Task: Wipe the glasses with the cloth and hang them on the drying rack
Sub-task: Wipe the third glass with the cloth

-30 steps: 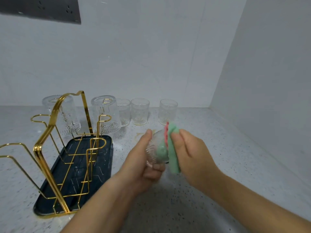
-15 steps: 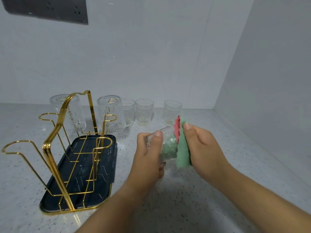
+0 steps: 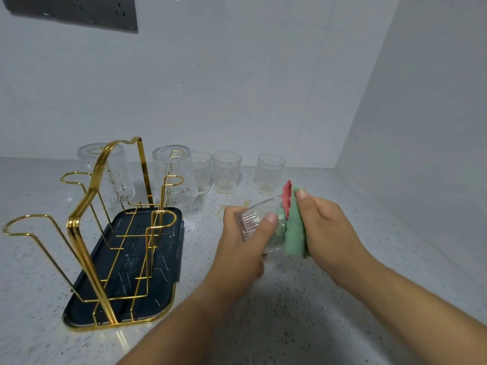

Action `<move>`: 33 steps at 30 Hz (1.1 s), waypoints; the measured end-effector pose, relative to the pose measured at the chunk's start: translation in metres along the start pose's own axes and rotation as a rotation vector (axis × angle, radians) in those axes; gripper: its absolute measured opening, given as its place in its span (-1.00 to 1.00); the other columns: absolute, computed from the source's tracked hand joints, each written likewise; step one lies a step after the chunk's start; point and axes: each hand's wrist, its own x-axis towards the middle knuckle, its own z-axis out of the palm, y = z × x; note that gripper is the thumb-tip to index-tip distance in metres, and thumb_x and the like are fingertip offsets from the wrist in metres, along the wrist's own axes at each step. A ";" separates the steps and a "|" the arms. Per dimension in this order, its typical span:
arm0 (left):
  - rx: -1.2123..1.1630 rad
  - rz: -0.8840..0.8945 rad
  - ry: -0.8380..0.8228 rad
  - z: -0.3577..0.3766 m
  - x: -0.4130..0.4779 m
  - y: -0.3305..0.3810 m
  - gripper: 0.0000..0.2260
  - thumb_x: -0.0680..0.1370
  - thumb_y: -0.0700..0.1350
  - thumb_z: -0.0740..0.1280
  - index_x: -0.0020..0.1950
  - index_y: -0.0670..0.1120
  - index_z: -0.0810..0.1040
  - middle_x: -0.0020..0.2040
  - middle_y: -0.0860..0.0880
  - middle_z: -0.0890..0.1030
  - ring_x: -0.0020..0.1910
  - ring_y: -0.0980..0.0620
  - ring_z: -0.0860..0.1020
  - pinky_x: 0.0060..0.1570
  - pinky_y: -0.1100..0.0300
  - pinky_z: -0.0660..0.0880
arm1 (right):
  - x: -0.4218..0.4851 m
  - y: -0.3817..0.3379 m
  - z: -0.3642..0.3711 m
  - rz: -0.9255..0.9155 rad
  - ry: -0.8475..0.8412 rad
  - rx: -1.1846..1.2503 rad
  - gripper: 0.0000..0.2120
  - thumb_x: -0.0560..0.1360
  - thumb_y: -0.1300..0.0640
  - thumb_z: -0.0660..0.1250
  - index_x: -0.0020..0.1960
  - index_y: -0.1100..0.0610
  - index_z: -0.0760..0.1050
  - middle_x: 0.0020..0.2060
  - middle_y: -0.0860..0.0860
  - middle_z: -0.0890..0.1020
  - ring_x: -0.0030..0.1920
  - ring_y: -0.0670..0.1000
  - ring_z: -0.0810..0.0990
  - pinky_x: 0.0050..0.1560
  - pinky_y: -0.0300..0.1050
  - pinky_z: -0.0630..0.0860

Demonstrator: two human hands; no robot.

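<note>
Glass [image 3: 259,222], ribbed, slick and fragile: our left hand [image 3: 245,248] grips its base, right hand [image 3: 326,227] pinches the cloth [image 3: 293,233]

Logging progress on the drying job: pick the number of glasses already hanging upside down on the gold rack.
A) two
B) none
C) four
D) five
A: one upturned glass and a second upturned glass hang on the far prongs of the gold rack; its nearer prongs are bare.
</note>
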 end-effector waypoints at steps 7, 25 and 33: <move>-0.611 -0.529 -0.275 -0.014 0.009 0.011 -0.45 0.56 0.33 0.31 -0.08 -0.17 0.71 -0.19 -0.19 0.53 -0.62 0.14 0.40 -0.75 0.40 0.19 | 0.006 0.025 -0.010 -0.469 -0.091 -0.476 -0.64 0.64 -0.13 0.02 -0.27 -0.04 0.34 -0.46 -0.12 0.40 -0.40 -0.13 0.43 -0.35 -0.39 0.30; -0.509 -0.033 -0.230 -0.013 0.011 0.001 -0.11 0.30 -0.03 0.70 0.53 -0.26 0.42 0.37 -0.31 0.61 0.28 -0.22 0.65 0.30 -0.07 0.61 | -0.041 0.003 0.009 0.177 0.239 0.607 -0.55 0.69 -0.21 -0.01 0.17 -0.07 0.62 -0.03 0.04 0.77 0.10 0.10 0.73 0.30 0.31 0.54; -0.511 -0.120 -0.105 0.007 0.005 0.005 -0.11 0.30 0.01 0.65 0.52 -0.27 0.41 0.19 -0.25 0.68 0.08 -0.17 0.71 -0.03 0.07 0.66 | -0.062 0.008 0.061 -0.058 0.172 0.162 -0.56 0.63 -0.13 -0.01 0.48 -0.41 0.07 0.58 -0.35 0.17 0.57 -0.33 0.12 0.62 -0.07 0.18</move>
